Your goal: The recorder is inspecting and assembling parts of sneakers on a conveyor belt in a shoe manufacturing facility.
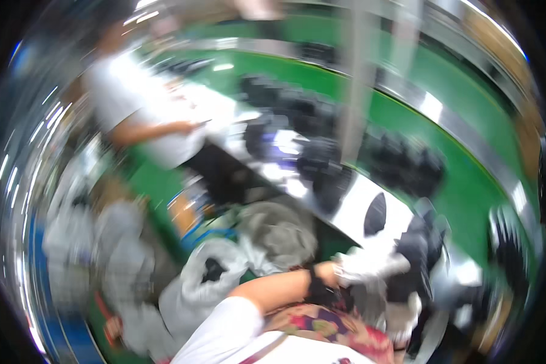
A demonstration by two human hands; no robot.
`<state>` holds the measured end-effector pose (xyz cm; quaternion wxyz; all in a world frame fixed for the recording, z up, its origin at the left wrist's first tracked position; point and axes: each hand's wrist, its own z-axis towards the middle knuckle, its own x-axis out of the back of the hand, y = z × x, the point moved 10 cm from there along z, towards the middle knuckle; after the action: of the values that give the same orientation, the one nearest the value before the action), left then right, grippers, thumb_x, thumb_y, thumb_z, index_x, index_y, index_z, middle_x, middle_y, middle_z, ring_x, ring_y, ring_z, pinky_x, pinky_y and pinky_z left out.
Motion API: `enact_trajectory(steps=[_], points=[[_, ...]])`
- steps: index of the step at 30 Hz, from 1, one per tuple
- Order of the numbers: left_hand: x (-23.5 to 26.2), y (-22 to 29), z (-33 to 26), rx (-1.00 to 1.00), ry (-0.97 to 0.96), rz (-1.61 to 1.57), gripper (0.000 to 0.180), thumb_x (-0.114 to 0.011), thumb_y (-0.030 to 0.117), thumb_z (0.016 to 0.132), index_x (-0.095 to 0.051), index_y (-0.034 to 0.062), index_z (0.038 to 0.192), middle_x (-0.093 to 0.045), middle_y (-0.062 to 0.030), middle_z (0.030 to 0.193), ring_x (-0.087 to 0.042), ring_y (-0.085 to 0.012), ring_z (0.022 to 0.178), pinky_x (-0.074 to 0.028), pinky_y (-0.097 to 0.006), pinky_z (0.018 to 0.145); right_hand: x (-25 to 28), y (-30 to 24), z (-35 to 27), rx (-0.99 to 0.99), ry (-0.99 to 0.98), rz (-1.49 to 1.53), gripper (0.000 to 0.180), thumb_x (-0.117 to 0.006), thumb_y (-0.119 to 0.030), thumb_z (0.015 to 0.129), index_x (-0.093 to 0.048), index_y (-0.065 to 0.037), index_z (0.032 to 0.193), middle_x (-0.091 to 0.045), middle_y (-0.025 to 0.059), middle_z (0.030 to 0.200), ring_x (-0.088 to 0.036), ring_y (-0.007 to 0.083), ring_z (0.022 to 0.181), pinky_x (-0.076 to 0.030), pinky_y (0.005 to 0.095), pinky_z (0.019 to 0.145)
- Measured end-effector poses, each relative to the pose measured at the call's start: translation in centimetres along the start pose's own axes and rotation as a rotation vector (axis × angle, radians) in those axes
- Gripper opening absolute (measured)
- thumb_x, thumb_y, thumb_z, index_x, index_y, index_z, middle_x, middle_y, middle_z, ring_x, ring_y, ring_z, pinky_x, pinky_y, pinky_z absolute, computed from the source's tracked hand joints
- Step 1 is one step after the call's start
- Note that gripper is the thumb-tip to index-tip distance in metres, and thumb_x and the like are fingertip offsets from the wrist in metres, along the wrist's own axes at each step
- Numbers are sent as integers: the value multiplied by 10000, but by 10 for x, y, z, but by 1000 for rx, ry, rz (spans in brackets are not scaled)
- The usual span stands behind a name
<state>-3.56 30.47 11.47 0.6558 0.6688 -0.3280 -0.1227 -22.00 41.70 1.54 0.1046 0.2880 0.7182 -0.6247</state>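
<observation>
Sleeve (224, 330), left grip (373, 266) perhaps against gloves (418, 252)

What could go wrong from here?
1. The white-gloved left hand is right by a bunch of dark items; one could get knocked loose. Blur hides the grip.
2. A dark oval piece lies on the white tabletop near that hand; a sweep might push it.
3. An open pale sack sits beside the left arm; a sleeve could snag it.
</observation>
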Motion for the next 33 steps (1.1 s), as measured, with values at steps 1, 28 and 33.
enact_trajectory(steps=[1, 28, 33], points=[[5, -3, -5, 111, -90, -76, 504, -600, 367, 940, -503, -24, 1244, -654, -123, 958, -639, -199, 854, -525, -335, 730, -17, 7, -5, -115, -9, 152, 782, -691, -493, 693, -515, -94, 1342, -510, 121, 1341, -513, 274, 1173, -405, 382, 989], [-92, -101, 104, 243, -256, 271, 479, -687, 335, 914, -608, -7, 1241, -677, -199, 1169, -673, -307, 1057, -512, -391, 918, 308, -65, 33, 132, 1116, -959, 874, -856, -297, 704, -452, -70, 1444, -503, 227, 1409, -506, 358, 1288, -416, 428, 1081], [-103, -69, 138, 120, -132, 279, 338, -697, 272, 913, -654, 10, 1123, -673, -186, 1090, -656, -327, 995, -510, -401, 901, 305, -118, 30, -25, 1089, -1288, 881, -817, -398, 729, -439, -25, 1432, -471, 258, 1414, -446, 412, 1314, -385, 453, 1103]])
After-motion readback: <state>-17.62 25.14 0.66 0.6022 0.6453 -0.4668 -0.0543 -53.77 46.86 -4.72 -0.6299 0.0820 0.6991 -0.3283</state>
